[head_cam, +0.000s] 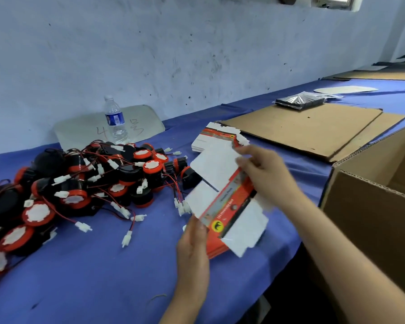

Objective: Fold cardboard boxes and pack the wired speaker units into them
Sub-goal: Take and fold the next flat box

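Head view: left hand and right hand grip opposite ends of the flat box.

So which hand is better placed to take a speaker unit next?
Probably left: the left hand holds the box blank on the side nearest the speaker pile; the right hand grips its far edge.

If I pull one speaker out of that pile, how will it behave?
Likely snags: wires across the speaker pile look tangled, so neighbours may drag along. The round bodies could roll on the blue cloth. White connectors would probably dangle.
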`<state>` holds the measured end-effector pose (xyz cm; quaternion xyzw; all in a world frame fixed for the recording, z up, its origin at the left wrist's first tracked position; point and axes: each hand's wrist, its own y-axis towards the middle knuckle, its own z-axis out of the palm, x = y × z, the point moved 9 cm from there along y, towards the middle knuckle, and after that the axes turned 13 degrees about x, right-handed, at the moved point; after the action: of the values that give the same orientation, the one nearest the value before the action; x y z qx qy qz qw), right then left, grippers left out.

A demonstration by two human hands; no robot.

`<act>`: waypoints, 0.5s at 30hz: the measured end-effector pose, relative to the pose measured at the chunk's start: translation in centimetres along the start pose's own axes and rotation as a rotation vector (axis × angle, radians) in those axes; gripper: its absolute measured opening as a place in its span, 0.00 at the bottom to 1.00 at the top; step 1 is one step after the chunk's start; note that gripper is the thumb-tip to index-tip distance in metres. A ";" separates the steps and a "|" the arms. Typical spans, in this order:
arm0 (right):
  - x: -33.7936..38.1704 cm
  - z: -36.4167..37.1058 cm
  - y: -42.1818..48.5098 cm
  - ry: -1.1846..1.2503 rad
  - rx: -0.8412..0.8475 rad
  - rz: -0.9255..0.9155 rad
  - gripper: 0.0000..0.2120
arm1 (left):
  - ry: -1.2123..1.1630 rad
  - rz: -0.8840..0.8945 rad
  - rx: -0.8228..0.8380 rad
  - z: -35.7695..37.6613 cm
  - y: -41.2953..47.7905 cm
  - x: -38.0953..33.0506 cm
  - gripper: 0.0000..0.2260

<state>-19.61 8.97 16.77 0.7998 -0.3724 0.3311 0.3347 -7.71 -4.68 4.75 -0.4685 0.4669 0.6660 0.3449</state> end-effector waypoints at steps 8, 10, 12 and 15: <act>1.5 10.8 1.5 0.358 0.072 -0.052 0.06 | -0.040 -0.123 -0.213 -9.1 0.7 -2.6 0.22; 3.0 14.7 1.6 0.322 0.209 -0.039 0.20 | 0.121 -0.055 -0.262 -11.9 -0.3 -3.9 0.14; 4.5 18.2 1.9 0.301 0.285 -0.028 0.29 | 0.202 -0.022 -0.336 -14.1 -1.3 -4.3 0.09; 6.9 22.4 1.1 0.491 0.338 -0.121 0.28 | 0.200 0.041 -0.538 -16.8 -2.6 -4.0 0.09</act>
<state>-10.72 -11.64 10.04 0.7608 -0.1715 0.5514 0.2961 0.97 -19.86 5.69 -0.5970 0.3147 0.7232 0.1469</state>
